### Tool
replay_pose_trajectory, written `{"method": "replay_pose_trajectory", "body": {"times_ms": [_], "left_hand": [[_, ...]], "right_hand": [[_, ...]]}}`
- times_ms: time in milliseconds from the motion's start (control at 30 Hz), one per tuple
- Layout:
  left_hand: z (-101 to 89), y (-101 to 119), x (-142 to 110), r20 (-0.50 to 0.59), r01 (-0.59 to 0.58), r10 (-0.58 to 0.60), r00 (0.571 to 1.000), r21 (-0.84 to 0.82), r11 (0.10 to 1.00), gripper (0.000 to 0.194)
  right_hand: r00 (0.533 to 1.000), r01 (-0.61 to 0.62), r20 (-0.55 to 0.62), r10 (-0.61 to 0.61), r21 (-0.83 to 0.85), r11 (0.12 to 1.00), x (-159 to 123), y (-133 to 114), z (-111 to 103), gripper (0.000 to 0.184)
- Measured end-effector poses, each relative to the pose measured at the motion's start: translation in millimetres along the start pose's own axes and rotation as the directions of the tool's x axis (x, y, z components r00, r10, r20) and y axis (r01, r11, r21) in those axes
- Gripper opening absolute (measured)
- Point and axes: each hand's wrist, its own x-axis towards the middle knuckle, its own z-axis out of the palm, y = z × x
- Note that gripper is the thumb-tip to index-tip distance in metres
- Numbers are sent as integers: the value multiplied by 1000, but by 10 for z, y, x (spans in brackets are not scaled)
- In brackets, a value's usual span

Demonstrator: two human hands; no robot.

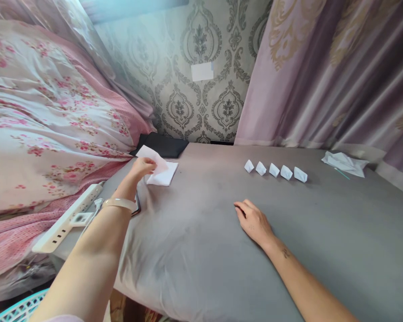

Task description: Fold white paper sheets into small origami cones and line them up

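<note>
Gripping a white sheet (159,164), that left hand (144,166) is far out along the left side of the table (195,250), fingers bent against the paper, a pale bangle (119,203) round the wrist. The sheet tilts up over a neat paper stack (164,178); whether its lower edge touches the pile, I can't tell from where I stand. Just behind lies a flat black item (169,145), and beside the forearm pokes the edge of a dark-rimmed device (137,206), mostly covered by the arm.

Over to the right hand (253,222): palm down on the grey cloth, fingers loosely curled, relaxed and free of any grip, well apart from the stack. Beyond it, what a tidy line! Five folded paper pieces (274,170) in a slanting row, each one clear of its neighbour. Farther right, there's a loose heap of rumpled white paper (344,163), with a thin green stick (341,173) at its near edge.

Out on the left flank, a white power strip (67,219) runs along the table's side, plug and cable attached, next to the pink floral fabric (53,103).
</note>
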Motion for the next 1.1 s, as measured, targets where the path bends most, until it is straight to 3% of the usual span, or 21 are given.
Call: {"method": "replay_pose_trajectory", "body": {"times_ms": [67, 133, 167, 233, 300, 367, 433, 500, 600, 700, 767, 867, 933, 1033, 1100], "left_hand": [[114, 153, -148, 26, -42, 46, 999, -139, 989, 22], [354, 330, -363, 105, -74, 109, 988, -292, 954, 22], [516, 419, -497, 223, -57, 188, 956, -489, 871, 23], [887, 586, -795, 327, -23, 269, 906, -596, 803, 24], [1257, 720, -1095, 487, 132, 379, 787, -733, 667, 28], [1554, 805, -1340, 606, 277, 447, 658, -747, 604, 32], [1748, 830, -1495, 655, 375, 471, 591, -740, 559, 35], [1852, 800, -1566, 692, 436, 454, 561, -713, 549, 37], [1907, 711, -1584, 731, 488, 393, 558, -672, 557, 38], [1903, 660, -1556, 744, 539, 325, 584, -655, 530, 36], [1878, 662, -1514, 719, 571, 232, 655, -672, 471, 31], [1842, 670, -1441, 742, 666, 75, 666, -637, 387, 47], [1848, 653, -1423, 732, 649, 49, 680, -631, 425, 53], [1905, 602, -1464, 650, 506, 77, 756, -656, 560, 43], [1947, 580, -1506, 615, 448, 81, 785, -653, 611, 43]], "right_hand": [[1000, -12, -12, 13, 103, 995, 17, 11, -2, 32], [996, -85, -3, 89, 280, 956, 38, 9, -18, 32], [988, -152, 29, 153, 391, 908, 49, 0, -36, 35], [947, -316, 161, 277, 615, 722, 65, -28, -98, 44], [894, -443, 342, 290, 768, 462, 72, -59, -182, 57], [855, -517, 480, 195, 818, 253, 75, -73, -260, 72], [844, -533, 514, 153, 836, 132, 76, -66, -304, 69], [858, -497, 477, 193, 865, 71, 79, -43, -301, 47], [850, -450, 419, 320, 892, 27, 83, -14, -235, 23], [827, -436, 385, 410, 900, 34, 84, -9, -172, 28], [834, -419, 331, 441, 900, 117, 82, -10, -151, 33], [851, -384, 205, 484, 871, 306, 74, -10, -136, 39], [864, -372, 173, 472, 852, 368, 64, -9, -125, 37], [885, -348, 155, 438, 846, 404, 49, 7, -100, 34], [893, -343, 148, 425, 836, 429, 43, 38, -83, 34]]}}
